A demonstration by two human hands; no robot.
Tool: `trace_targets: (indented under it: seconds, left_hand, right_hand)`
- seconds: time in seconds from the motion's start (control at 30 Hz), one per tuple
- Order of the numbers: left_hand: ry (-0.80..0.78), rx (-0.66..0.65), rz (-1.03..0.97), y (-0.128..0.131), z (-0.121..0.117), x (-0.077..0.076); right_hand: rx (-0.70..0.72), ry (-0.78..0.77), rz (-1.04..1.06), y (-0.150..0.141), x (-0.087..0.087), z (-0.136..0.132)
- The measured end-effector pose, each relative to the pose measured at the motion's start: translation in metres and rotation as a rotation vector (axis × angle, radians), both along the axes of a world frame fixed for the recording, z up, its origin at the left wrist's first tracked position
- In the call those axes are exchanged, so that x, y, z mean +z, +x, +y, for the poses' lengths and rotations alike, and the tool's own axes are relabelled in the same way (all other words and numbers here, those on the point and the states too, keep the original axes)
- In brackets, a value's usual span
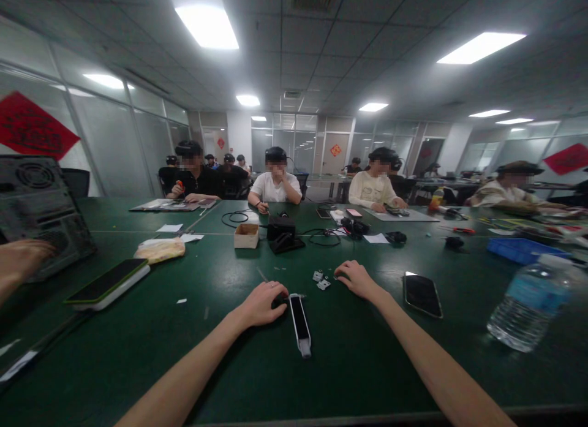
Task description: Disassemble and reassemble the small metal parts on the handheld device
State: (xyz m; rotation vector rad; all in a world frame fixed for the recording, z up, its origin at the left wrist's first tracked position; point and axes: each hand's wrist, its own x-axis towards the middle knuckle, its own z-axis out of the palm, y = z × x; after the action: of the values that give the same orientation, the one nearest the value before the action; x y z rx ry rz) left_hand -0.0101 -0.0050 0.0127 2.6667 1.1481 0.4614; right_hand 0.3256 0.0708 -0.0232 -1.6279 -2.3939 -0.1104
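A slim white-framed device with a long black face (300, 320) lies on the green table in front of me. My left hand (263, 304) rests beside its upper end, thumb and fingers apart, the fingertips at its edge. To the right of that end are several small metal pieces (320, 280). My right hand (356, 280) is just right of these pieces, with its fingers bent down and together at the table. Something tiny seems to be at those fingertips, too small to name.
Right of my arm lies a smartphone (421, 294), then a water bottle (528, 304) and a blue tray (526, 249). At left are a power bank-like slab (110, 283), a computer case (41, 206) and another person's hand (25, 261). A small box (247, 236) stands ahead; people sit opposite.
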Motion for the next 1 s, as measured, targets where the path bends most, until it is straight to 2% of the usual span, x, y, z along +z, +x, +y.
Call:
trace_targets:
  seconds: [0.23,0.5,0.73,1.0]
  left_hand:
    - [0.007,-0.007,-0.006,0.000,0.001,-0.001]
    - [-0.009,0.001,-0.008,0.000,0.001,-0.001]
    - [0.003,-0.005,0.002,-0.002,0.004,-0.004]
    - [0.013,-0.012,-0.008,-0.001,0.004,-0.004]
  right_hand:
    - [0.009,-0.009,-0.009,-0.004,-0.003,0.003]
    - [-0.034,-0.040,-0.089,-0.011,0.008,-0.001]
    - [-0.066,0.013,-0.181,-0.022,0.015,-0.009]
    - [-0.159,0.091,-0.255,-0.038,0.011,-0.011]
